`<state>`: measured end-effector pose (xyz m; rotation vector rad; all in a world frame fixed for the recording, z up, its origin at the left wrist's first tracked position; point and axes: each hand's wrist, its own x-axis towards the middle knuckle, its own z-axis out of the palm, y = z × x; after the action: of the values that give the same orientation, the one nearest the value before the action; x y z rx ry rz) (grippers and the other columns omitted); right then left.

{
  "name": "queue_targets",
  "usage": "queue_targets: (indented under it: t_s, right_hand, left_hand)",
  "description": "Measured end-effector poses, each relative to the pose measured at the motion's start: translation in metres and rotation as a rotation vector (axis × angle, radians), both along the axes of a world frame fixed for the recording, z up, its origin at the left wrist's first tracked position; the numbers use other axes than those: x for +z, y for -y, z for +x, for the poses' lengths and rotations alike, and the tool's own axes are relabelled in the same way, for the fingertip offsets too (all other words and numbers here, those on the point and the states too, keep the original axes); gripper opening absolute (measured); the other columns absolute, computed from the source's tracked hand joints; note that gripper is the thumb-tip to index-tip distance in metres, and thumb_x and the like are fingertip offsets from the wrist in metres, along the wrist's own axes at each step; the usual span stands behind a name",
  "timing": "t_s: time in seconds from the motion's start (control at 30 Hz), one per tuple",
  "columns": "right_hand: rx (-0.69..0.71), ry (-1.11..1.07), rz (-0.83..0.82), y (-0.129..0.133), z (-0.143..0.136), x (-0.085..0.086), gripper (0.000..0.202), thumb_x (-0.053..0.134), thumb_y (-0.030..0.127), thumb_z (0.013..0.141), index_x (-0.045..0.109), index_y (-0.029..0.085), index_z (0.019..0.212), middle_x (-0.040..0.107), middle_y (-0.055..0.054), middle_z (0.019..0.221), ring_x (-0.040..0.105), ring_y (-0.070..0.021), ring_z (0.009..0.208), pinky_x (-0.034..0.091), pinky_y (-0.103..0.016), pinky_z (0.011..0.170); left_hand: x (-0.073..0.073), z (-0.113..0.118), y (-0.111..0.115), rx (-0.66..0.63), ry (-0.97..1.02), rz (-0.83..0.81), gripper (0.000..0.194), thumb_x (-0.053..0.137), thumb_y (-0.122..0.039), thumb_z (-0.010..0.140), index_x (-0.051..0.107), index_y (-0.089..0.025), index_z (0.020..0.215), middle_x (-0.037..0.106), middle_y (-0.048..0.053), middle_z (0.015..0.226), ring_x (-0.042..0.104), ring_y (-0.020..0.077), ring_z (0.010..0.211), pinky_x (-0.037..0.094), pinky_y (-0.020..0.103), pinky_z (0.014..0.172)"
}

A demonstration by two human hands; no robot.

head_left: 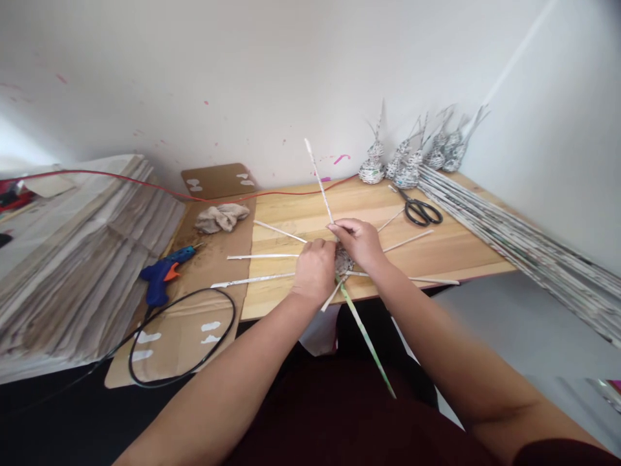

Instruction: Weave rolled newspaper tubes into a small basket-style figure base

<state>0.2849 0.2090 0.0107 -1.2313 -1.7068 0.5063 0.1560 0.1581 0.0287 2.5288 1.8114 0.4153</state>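
A small woven paper piece (pixel 344 260) lies at the table's front edge, with several rolled paper sticks fanning out from it. My left hand (pixel 315 268) is closed over its left side, its fingers curled on the weave. Above the piece, my right hand (pixel 359 241) pinches the base of an upright white paper stick (pixel 319 178) between thumb and fingers. A green-tinted paper stick (pixel 361 327) slants down from the piece over the front edge toward my lap. Part of the weave is hidden by both hands.
Black scissors (pixel 423 211) rest at the right, near a long bundle of paper sticks (pixel 514 243). Woven paper figures (pixel 372 165) stand by the wall. At left are a blue glue gun (pixel 158 281) with a looped black cord, a crumpled cloth (pixel 222 218) and a tall paper stack (pixel 97 259).
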Motion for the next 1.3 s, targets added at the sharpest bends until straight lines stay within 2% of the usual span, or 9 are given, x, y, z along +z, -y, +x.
queue_targets:
  t_s: [0.1, 0.2, 0.27, 0.37, 0.47, 0.6, 0.83, 1.03, 1.3]
  right_hand:
    - [-0.011, 0.002, -0.015, 0.001, 0.000, 0.002, 0.034, 0.057, 0.041, 0.088, 0.065, 0.018, 0.064, 0.051, 0.003, 0.055, 0.046, -0.0113, 0.056, 0.033, -0.024, 0.056]
    - [0.008, -0.006, -0.027, 0.002, 0.002, 0.003, 0.036, 0.053, 0.041, 0.090, 0.063, 0.018, 0.063, 0.051, 0.003, 0.055, 0.047, -0.0112, 0.056, 0.034, -0.023, 0.057]
    - [0.016, 0.027, -0.038, 0.002, 0.005, 0.003, 0.035, 0.051, 0.038, 0.092, 0.064, 0.018, 0.066, 0.058, 0.002, 0.060, 0.053, -0.0125, 0.060, 0.037, -0.024, 0.060]
    - [0.040, 0.179, 0.004, 0.001, 0.014, 0.001, 0.020, 0.053, 0.025, 0.089, 0.068, 0.018, 0.078, 0.069, -0.004, 0.080, 0.061, -0.0166, 0.078, 0.042, -0.026, 0.074]
    - [0.136, 0.371, 0.058, -0.001, 0.025, 0.001, 0.012, 0.057, 0.013, 0.082, 0.068, 0.016, 0.084, 0.070, -0.009, 0.092, 0.060, -0.0203, 0.091, 0.041, -0.031, 0.086]
    - [0.196, 0.534, 0.105, -0.001, 0.032, 0.005, 0.009, 0.059, 0.013, 0.082, 0.066, 0.016, 0.087, 0.068, -0.009, 0.094, 0.056, -0.0217, 0.095, 0.036, -0.034, 0.090]
    - [0.114, 0.774, 0.092, 0.004, 0.028, 0.014, 0.007, 0.058, 0.023, 0.087, 0.064, 0.021, 0.085, 0.068, -0.007, 0.089, 0.047, -0.0243, 0.095, 0.025, -0.036, 0.078]
    - [0.231, 0.876, 0.097, 0.006, 0.030, 0.019, 0.014, 0.051, 0.025, 0.091, 0.063, 0.019, 0.087, 0.065, -0.007, 0.083, 0.049, -0.0208, 0.081, 0.027, -0.032, 0.072]
    - [0.307, 0.781, -0.024, 0.001, 0.035, 0.030, 0.016, 0.053, 0.009, 0.081, 0.067, 0.017, 0.081, 0.066, -0.007, 0.081, 0.054, -0.0175, 0.074, 0.031, -0.027, 0.064]
  left_hand:
    - [0.003, 0.002, 0.002, -0.017, -0.046, -0.015, 0.026, 0.040, -0.012, 0.093, 0.061, -0.015, 0.109, 0.066, 0.007, 0.096, 0.058, 0.0230, 0.092, 0.047, 0.034, 0.083]
    - [0.005, 0.004, 0.006, -0.042, -0.110, -0.017, 0.029, 0.038, -0.015, 0.095, 0.060, -0.017, 0.113, 0.065, 0.008, 0.097, 0.056, 0.0252, 0.095, 0.047, 0.035, 0.081]
    - [0.005, 0.006, 0.008, -0.068, -0.147, -0.001, 0.029, 0.039, -0.017, 0.095, 0.062, -0.019, 0.113, 0.063, 0.009, 0.099, 0.055, 0.0268, 0.097, 0.047, 0.036, 0.079]
    - [0.003, 0.008, 0.010, -0.085, -0.183, 0.013, 0.029, 0.039, -0.017, 0.095, 0.063, -0.019, 0.111, 0.061, 0.011, 0.100, 0.054, 0.0281, 0.098, 0.048, 0.036, 0.077]
    - [0.002, 0.011, 0.011, -0.086, -0.200, 0.018, 0.030, 0.039, -0.016, 0.095, 0.061, -0.016, 0.115, 0.060, 0.013, 0.100, 0.054, 0.0285, 0.099, 0.048, 0.036, 0.075]
    - [0.001, 0.013, 0.011, -0.085, -0.224, 0.033, 0.031, 0.037, -0.013, 0.095, 0.062, -0.011, 0.112, 0.059, 0.014, 0.099, 0.054, 0.0278, 0.099, 0.048, 0.035, 0.075]
    - [-0.002, 0.011, 0.010, -0.101, -0.233, 0.060, 0.027, 0.039, -0.011, 0.093, 0.065, -0.010, 0.101, 0.059, 0.015, 0.107, 0.053, 0.0267, 0.097, 0.049, 0.037, 0.079]
    - [-0.001, 0.012, 0.012, -0.077, -0.246, 0.035, 0.024, 0.041, -0.013, 0.093, 0.064, -0.011, 0.099, 0.058, 0.015, 0.101, 0.053, 0.0271, 0.098, 0.049, 0.036, 0.078]
    - [0.003, 0.012, 0.015, -0.079, -0.231, -0.012, 0.023, 0.040, -0.015, 0.094, 0.061, -0.013, 0.102, 0.060, 0.013, 0.101, 0.053, 0.0268, 0.100, 0.051, 0.035, 0.076]
